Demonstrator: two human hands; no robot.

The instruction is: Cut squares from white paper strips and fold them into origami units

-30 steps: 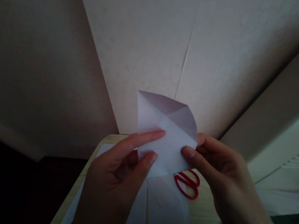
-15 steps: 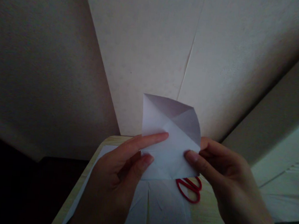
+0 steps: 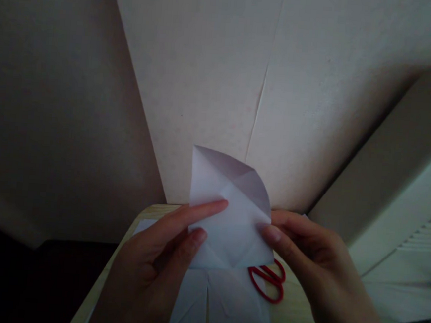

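A creased white sheet of paper (image 3: pixel 228 232) is held up above the table, its upper part bent along diagonal folds. My left hand (image 3: pixel 156 256) pinches its left edge, the thumb and a stretched-out forefinger lying on the near face. At the right edge, my right hand (image 3: pixel 305 253) grips the paper between thumb and fingers; the fingers behind it are partly hidden. Just below the paper, the red handles of scissors (image 3: pixel 267 282) show; their blades are covered.
More white paper (image 3: pixel 234 307) with a narrow gap down its middle lies on the light wooden table (image 3: pixel 294 319). A pale wall (image 3: pixel 207 81) rises behind the table, and a white panelled piece (image 3: pixel 401 216) stands to the right.
In the view, the paper and both hands have shifted left and slightly down, along with the surroundings. The right hand's thumb sits nearer the paper's right edge. Both hands keep their hold.
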